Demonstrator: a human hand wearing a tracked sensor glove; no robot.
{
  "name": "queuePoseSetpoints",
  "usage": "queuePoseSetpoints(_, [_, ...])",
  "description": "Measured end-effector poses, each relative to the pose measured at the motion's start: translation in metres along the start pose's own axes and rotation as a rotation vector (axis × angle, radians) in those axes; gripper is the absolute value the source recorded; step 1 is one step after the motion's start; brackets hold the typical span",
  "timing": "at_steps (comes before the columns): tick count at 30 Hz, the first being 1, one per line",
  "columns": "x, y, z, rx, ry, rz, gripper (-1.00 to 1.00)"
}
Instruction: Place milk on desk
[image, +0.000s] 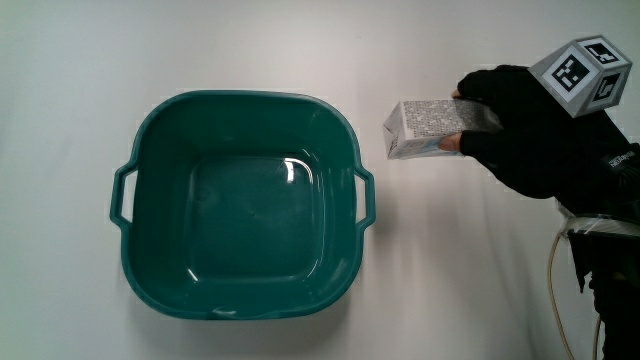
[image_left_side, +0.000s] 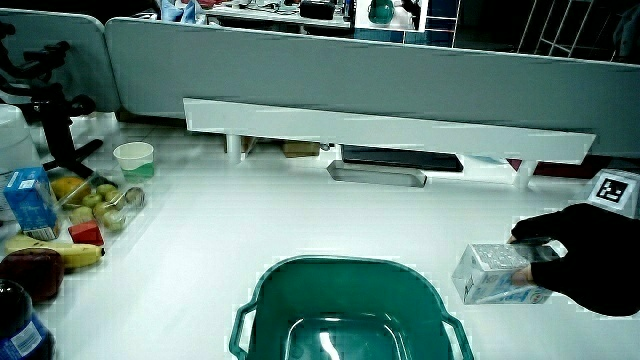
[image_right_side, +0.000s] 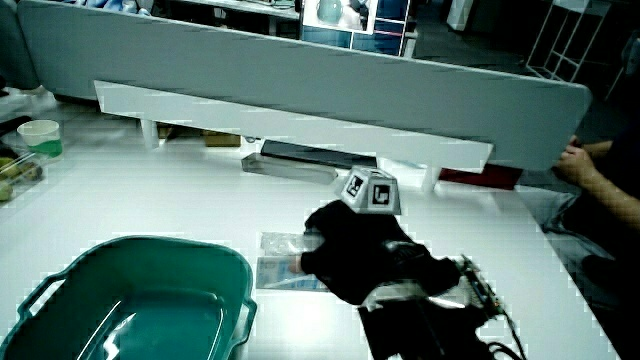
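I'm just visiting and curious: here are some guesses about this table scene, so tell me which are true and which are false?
1. The hand grips the milk carton. True.
2. The carton sits inside the green tub. False: it is beside the tub, outside it.
3. The tub holds fruit. False: nothing is in it.
4. A patterned cube rides on the glove's back. True.
5. In a side view, a paper cup stands on the table. True.

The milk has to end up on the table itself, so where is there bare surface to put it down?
Bare white table lies beside the green plastic basin, under and around the carton of milk gripped by the black-gloved hand, and between the basin and the low white shelf. It is crowded at the table's edge by the fruit and paper cup.
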Motion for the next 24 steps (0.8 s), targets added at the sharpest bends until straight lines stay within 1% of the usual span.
queuePoseSetpoints(1, [0.001, 0.000, -0.001, -0.004, 0.005, -0.005, 0.00])
queuePoseSetpoints(5, [0.016, 0.004, -0.010, -0.020, 0.015, -0.034, 0.00])
queuePoseSetpoints(6, [0.015, 0.003, -0.010, -0.018, 0.024, -0.035, 0.00])
queuePoseSetpoints(7, [0.023, 0.006, -0.016, -0.026, 0.024, -0.054, 0.00])
queuePoseSetpoints(9, [0.023, 0.007, -0.019, -0.033, 0.031, -0.059, 0.00])
queuePoseSetpoints(10, [0.028, 0.009, -0.024, -0.038, 0.025, -0.071, 0.00])
queuePoseSetpoints(12, [0.033, 0.011, -0.032, -0.048, 0.003, -0.092, 0.00])
queuePoseSetpoints(13, [0.033, 0.011, -0.034, -0.057, 0.020, -0.097, 0.00])
queuePoseSetpoints(15, [0.039, 0.014, -0.040, -0.072, 0.030, -0.104, 0.00])
queuePoseSetpoints(18, [0.045, 0.017, -0.048, -0.077, 0.024, -0.127, 0.00])
queuePoseSetpoints(20, [0.048, 0.019, -0.054, -0.083, 0.029, -0.131, 0.00])
queuePoseSetpoints(21, [0.046, 0.018, -0.054, -0.089, 0.034, -0.125, 0.00])
queuePoseSetpoints(22, [0.049, 0.019, -0.057, -0.092, 0.036, -0.136, 0.00])
queuePoseSetpoints(23, [0.051, 0.020, -0.059, -0.096, 0.031, -0.138, 0.00])
queuePoseSetpoints(24, [0.051, 0.020, -0.060, -0.095, 0.038, -0.139, 0.00])
